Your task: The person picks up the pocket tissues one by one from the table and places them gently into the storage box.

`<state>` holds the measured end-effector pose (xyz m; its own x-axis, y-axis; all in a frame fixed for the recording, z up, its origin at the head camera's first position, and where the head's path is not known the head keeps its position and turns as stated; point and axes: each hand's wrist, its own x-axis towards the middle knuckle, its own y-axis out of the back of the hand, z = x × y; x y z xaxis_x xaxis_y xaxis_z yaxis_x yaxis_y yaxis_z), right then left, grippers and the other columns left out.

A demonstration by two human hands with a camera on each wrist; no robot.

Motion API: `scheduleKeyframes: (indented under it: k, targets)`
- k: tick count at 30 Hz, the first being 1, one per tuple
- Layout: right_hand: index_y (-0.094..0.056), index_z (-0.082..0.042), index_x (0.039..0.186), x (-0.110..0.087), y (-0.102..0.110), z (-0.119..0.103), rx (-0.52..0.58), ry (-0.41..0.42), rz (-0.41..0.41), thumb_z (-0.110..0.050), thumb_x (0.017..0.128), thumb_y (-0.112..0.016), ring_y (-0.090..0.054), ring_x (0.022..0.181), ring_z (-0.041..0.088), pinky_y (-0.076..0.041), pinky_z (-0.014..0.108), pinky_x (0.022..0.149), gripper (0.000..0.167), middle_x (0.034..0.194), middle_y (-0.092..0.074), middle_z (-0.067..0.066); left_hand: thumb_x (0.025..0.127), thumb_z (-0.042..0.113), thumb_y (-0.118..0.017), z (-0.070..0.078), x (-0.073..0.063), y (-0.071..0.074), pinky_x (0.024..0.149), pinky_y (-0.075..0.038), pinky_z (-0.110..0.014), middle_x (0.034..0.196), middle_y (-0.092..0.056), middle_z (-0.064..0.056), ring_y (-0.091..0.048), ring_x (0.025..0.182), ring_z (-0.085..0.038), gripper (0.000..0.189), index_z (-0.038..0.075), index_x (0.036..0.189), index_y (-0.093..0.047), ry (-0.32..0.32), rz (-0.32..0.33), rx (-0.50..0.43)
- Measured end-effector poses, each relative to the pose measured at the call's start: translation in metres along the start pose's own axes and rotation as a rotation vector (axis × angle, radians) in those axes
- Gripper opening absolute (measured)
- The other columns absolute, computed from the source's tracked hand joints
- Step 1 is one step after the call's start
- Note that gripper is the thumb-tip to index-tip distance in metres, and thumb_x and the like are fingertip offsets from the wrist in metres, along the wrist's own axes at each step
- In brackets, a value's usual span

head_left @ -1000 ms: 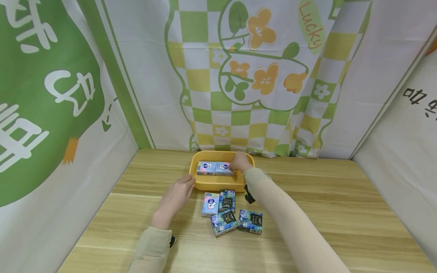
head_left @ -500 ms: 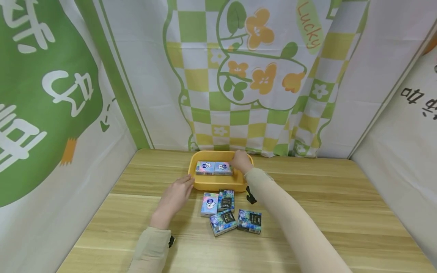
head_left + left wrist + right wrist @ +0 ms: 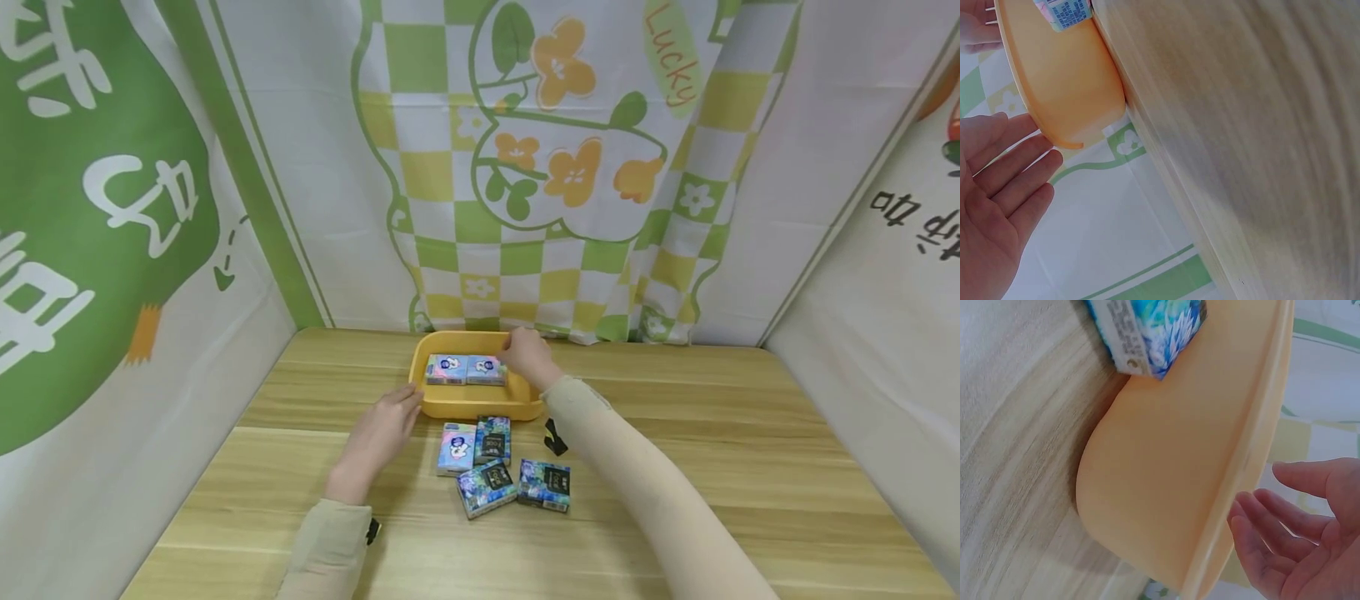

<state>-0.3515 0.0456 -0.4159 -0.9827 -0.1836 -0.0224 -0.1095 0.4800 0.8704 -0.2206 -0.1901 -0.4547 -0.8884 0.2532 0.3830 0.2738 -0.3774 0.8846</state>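
Two pastel blue-and-pink packs with a white cartoon figure, which look like pocket tissues, lie side by side in a yellow tray [image 3: 480,411]; these are the left pack [image 3: 447,370] and the right pack [image 3: 485,371]. My left hand [image 3: 381,432] touches the tray's left end with straight fingers, also visible in the left wrist view. Over the tray's right end is my right hand [image 3: 529,357], near the right pack. In the right wrist view the right hand [image 3: 1304,528] has loosely bent fingers by the tray's rim, thumb apart, nothing held.
In front of the tray lie another pastel pack [image 3: 456,450] and three dark blue floral packs: one upright [image 3: 492,440], one tilted [image 3: 487,489], one farther right [image 3: 544,485]. A checkered curtain [image 3: 525,275] hangs behind the wooden table [image 3: 712,433].
The right hand's fingertips have risen slightly off the right pack in the tray. My left hand keeps its place at the tray's end. The head view has shifted slightly to the right.
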Motion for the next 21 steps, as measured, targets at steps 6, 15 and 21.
scheduleKeyframes:
  k: [6,15,21]
  targets:
    - [-0.068,-0.010,0.100,-0.014,0.003,-0.006,-0.028,0.068,0.036,-0.025,0.090,-0.064,-0.063,0.074,0.017,-0.057,0.036,0.071,0.018,0.096,-0.070,0.006,0.093,0.014,-0.059,0.000,0.000,0.001,0.099,-0.049,-0.049,0.130,-0.059,-0.017,-0.057,0.117,-0.035,0.030,0.002,0.121,-0.063,0.003,-0.003,0.004]
    - [-0.070,-0.010,0.098,-0.028,0.006,-0.013,-0.013,0.127,0.076,-0.024,0.088,-0.066,-0.065,0.076,0.016,-0.057,0.032,0.069,0.018,0.091,-0.071,0.005,0.093,0.013,-0.058,-0.001,0.000,0.000,0.100,-0.048,-0.049,0.130,-0.059,-0.017,-0.057,0.117,-0.035,0.030,0.002,0.120,-0.063,-0.005,-0.002,-0.002]
    - [-0.070,-0.009,0.099,-0.039,0.007,-0.019,0.013,0.157,0.074,-0.025,0.088,-0.067,-0.064,0.070,0.013,-0.055,0.027,0.060,0.019,0.088,-0.071,0.004,0.094,0.014,-0.058,-0.002,0.001,-0.001,0.101,-0.048,-0.049,0.130,-0.059,-0.017,-0.057,0.118,-0.035,0.030,0.002,0.121,-0.063,-0.007,-0.001,0.003]
